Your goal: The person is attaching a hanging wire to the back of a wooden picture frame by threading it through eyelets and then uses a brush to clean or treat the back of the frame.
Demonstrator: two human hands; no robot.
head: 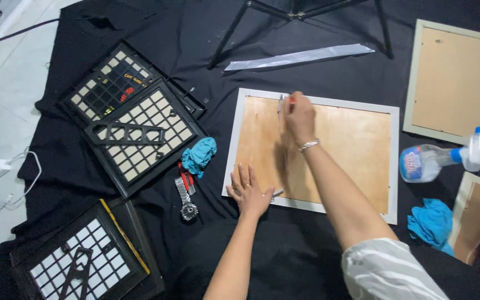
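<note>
A white picture frame (pixel 234 139) lies face down on black cloth, its brown backing board up. My right hand (pixel 299 114) reaches over the board to its far edge and grips a small tool with a red handle (pixel 291 100), its metal tip at the frame's top rail. My left hand (pixel 249 191) rests flat, fingers spread, on the frame's near-left corner and holds nothing.
Black grid-patterned frames (pixel 140 133) lie stacked at left, another at bottom left (pixel 84 261). Pliers (pixel 186 194) and a blue cloth (pixel 200 154) sit beside the frame. A spray bottle (pixel 443 158), another blue cloth (pixel 431 222), more frames (pixel 456 78) at right. A tripod (pixel 301 14) stands behind.
</note>
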